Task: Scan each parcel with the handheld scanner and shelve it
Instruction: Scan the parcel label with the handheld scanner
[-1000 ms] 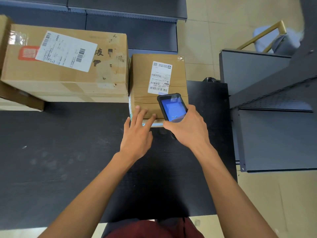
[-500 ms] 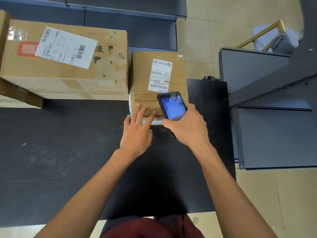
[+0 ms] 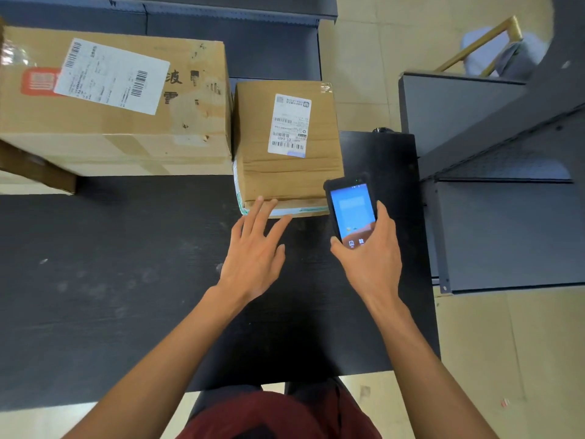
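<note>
Right hand (image 3: 368,259): gripping the scanner (image 3: 351,212) by its lower end, screen glowing blue and facing up, just off the small box's near right corner
Left hand (image 3: 254,251): hovering flat over the table (image 3: 126,280), fingers spread wide, holding nothing, fingertips reaching the small box's near edge
Small box (image 3: 285,172): sitting on the table, white label (image 3: 289,125) facing up
Big box (image 3: 120,122): lying just left of the small box, sides touching
Shelves (image 3: 506,223): standing to the right of the table

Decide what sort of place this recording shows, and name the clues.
Probably a parcel depot or pickup point: labelled cardboard parcels sit on a black table, the right hand holds a handheld scanner, and dark metal shelving stands alongside.
</note>
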`<act>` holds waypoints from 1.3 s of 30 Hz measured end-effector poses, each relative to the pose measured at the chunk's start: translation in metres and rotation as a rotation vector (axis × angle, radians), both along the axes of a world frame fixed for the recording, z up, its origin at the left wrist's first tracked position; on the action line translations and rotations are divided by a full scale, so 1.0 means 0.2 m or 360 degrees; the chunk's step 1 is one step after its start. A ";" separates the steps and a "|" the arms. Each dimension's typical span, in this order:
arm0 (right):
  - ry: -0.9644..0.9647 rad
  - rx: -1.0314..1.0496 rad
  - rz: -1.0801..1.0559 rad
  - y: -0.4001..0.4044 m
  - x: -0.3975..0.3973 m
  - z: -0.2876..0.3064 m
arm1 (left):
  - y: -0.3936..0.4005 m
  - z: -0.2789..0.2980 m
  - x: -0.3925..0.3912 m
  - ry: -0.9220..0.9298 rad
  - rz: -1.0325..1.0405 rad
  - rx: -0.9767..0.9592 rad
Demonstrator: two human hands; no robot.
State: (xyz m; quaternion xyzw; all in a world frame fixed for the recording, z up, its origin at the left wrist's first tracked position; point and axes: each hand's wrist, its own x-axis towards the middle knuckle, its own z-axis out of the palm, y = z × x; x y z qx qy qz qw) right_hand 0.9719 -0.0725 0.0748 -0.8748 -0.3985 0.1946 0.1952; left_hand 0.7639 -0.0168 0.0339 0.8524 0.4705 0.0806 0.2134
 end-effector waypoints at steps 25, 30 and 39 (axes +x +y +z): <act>0.0023 -0.0375 -0.0320 -0.59 -0.09 -0.63 | -0.31 -0.31 0.10 0.0297 -0.0423 -0.0349; -0.0088 -0.0482 -0.0285 -0.59 -0.08 -0.64 | -0.30 -0.32 0.11 0.0316 -0.0427 -0.0358; 0.0073 -0.0200 -0.0055 -0.36 0.00 -0.47 | -0.17 -0.17 0.13 0.0101 -0.0294 -0.0170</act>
